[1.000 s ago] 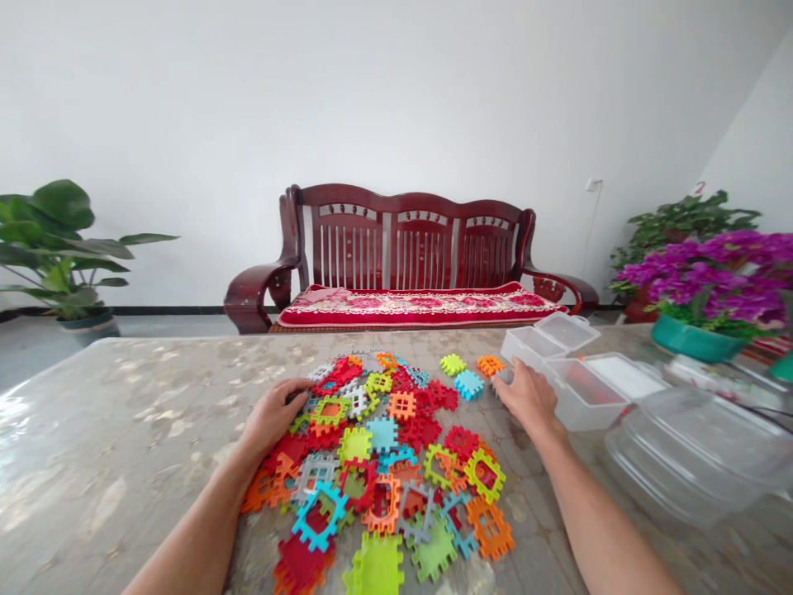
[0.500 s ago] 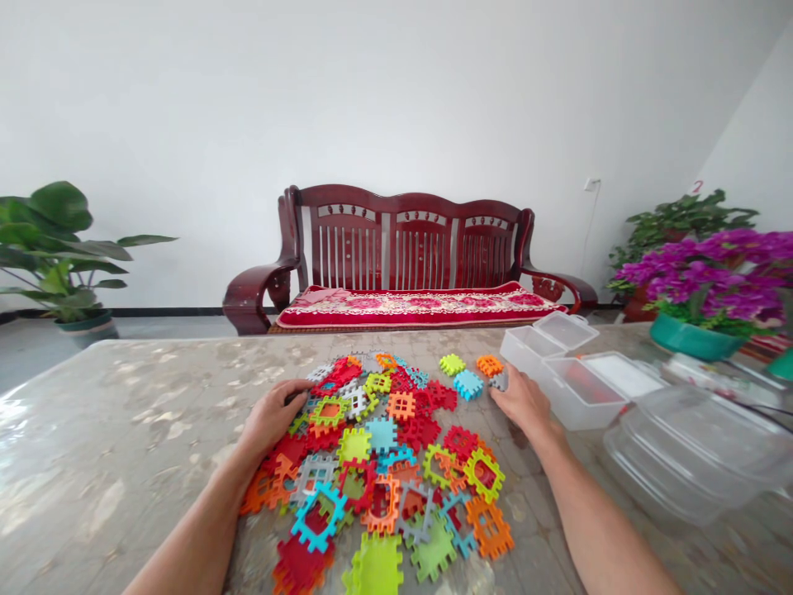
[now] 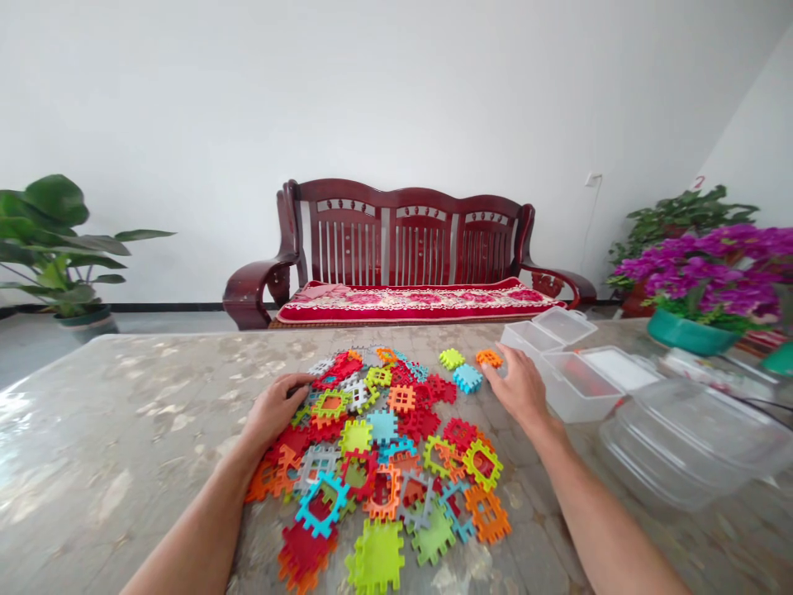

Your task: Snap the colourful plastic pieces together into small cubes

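A heap of interlocking plastic puzzle tiles (image 3: 382, 426) in red, orange, yellow-green, blue and grey lies on the table before me, some solid and some with cut-out windows. My left hand (image 3: 280, 409) rests against the heap's left edge, thumb and fingers apart, its fingertips partly hidden. Beyond the heap to the right sit a small yellow-green stack of tiles (image 3: 452, 359), a blue stack (image 3: 467, 378) and an orange stack (image 3: 489, 358). Beside the orange stack, my right hand (image 3: 520, 387) has thumb and index finger spread. Anything under its palm is hidden.
Clear plastic boxes (image 3: 586, 388) with raised lids stand right of my right hand. Nearer lies a large transparent lid or container (image 3: 687, 446). Purple flowers in a teal pot (image 3: 694, 332) stand at the far right. A wooden bench (image 3: 415, 240) is behind the table (image 3: 142, 413).
My right hand has lifted slightly and its thumb and fingers have spread. The grey tile seen by its fingertips is now out of sight. The left hand stays almost in place.
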